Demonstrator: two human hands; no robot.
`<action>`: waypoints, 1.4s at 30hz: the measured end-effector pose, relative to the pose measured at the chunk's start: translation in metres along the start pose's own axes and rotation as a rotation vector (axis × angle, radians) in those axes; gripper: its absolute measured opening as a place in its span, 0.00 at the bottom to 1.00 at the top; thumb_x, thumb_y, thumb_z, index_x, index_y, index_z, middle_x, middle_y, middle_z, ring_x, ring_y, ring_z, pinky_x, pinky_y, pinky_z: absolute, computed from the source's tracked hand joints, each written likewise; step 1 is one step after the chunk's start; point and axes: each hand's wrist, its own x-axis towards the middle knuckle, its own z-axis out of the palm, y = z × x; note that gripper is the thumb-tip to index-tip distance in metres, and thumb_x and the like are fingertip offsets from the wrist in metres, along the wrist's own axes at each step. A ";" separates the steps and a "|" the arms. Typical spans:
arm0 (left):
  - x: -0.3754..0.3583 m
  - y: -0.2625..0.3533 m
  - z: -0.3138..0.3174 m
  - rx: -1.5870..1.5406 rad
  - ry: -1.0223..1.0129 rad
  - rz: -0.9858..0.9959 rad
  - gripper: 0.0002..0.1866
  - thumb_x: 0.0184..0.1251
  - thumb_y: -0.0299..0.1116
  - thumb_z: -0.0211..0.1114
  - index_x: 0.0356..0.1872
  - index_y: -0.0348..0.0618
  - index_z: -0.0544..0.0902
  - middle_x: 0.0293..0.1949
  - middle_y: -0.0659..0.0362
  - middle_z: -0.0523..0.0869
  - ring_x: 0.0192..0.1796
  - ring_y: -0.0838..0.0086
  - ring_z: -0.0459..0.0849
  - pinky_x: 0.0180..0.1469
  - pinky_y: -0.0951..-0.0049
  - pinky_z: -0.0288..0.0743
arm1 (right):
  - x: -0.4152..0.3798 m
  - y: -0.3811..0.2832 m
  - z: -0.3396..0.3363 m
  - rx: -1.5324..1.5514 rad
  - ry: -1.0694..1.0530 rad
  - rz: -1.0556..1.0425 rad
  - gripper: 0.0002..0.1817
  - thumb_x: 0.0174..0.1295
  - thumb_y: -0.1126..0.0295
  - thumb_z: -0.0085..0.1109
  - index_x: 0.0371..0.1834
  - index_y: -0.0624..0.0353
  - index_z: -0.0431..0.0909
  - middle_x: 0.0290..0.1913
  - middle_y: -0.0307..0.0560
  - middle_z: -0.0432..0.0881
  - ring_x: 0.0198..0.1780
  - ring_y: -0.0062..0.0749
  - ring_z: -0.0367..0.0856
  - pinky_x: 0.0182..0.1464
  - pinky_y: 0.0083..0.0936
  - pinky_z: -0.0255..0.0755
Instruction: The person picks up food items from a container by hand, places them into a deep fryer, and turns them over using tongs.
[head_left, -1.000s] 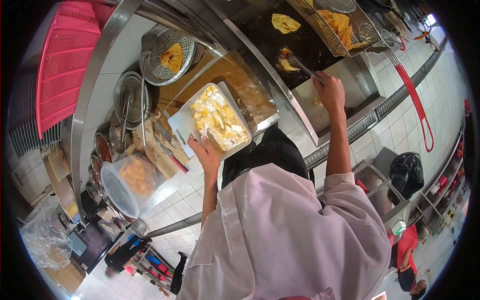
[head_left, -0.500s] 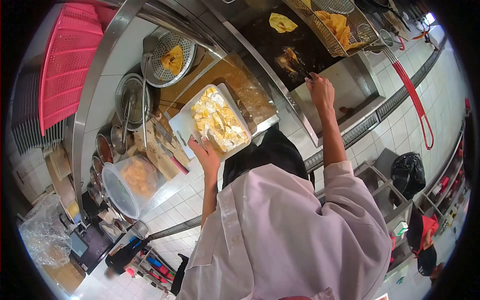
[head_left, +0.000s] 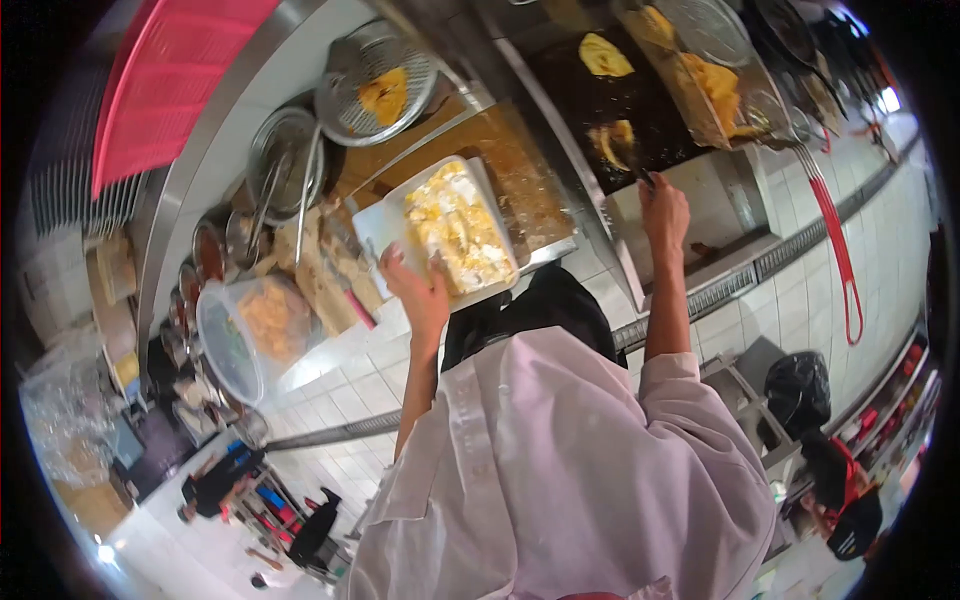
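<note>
My left hand (head_left: 417, 297) is at the near left wall of a white plastic tub (head_left: 508, 245), thumb and fingers on either side of its rim. Inside are yellow pieces (head_left: 453, 225) dusted with white flour. My right hand (head_left: 663, 212) is closed round a thin dark utensil (head_left: 645, 178) above the fryer's dark oil (head_left: 655, 120); the utensil's kind is hard to make out. Its far end reaches a browned frying piece (head_left: 613, 143) with bubbles round it. Farther back a pale yellow piece (head_left: 605, 55) floats in the oil.
A wire basket (head_left: 752, 110) of fried pieces, with a red handle (head_left: 832, 215), sits right of the oil. On the left are a perforated colander (head_left: 410, 110), a metal bowl (head_left: 258, 145), a clear bucket (head_left: 222, 350) and a knife (head_left: 357, 305). Other people stand in the background.
The camera view has shifted, so the worktop appears farther right. The browned piece in the oil has turned or moved slightly beside the utensil. Both hands stay at the tub and fryer.
</note>
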 end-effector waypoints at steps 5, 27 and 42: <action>0.025 0.002 -0.006 0.130 -0.098 0.067 0.32 0.71 0.38 0.68 0.74 0.39 0.72 0.80 0.40 0.60 0.79 0.41 0.59 0.78 0.38 0.51 | 0.006 -0.001 0.005 -0.010 -0.050 -0.015 0.21 0.77 0.52 0.59 0.58 0.56 0.87 0.43 0.61 0.91 0.48 0.61 0.90 0.50 0.52 0.83; 0.049 0.021 -0.001 -0.057 -0.180 -0.105 0.14 0.70 0.42 0.72 0.47 0.45 0.84 0.45 0.57 0.82 0.52 0.61 0.79 0.59 0.57 0.67 | -0.031 -0.003 -0.038 0.133 0.045 -0.033 0.21 0.76 0.54 0.62 0.56 0.63 0.88 0.42 0.67 0.90 0.46 0.63 0.90 0.47 0.49 0.81; 0.035 0.009 -0.007 -0.730 -0.330 -0.593 0.19 0.75 0.36 0.72 0.58 0.34 0.81 0.41 0.54 0.89 0.40 0.69 0.88 0.44 0.66 0.83 | -0.027 -0.009 -0.043 0.125 0.030 -0.056 0.23 0.75 0.53 0.63 0.55 0.64 0.88 0.44 0.67 0.90 0.49 0.65 0.89 0.49 0.51 0.81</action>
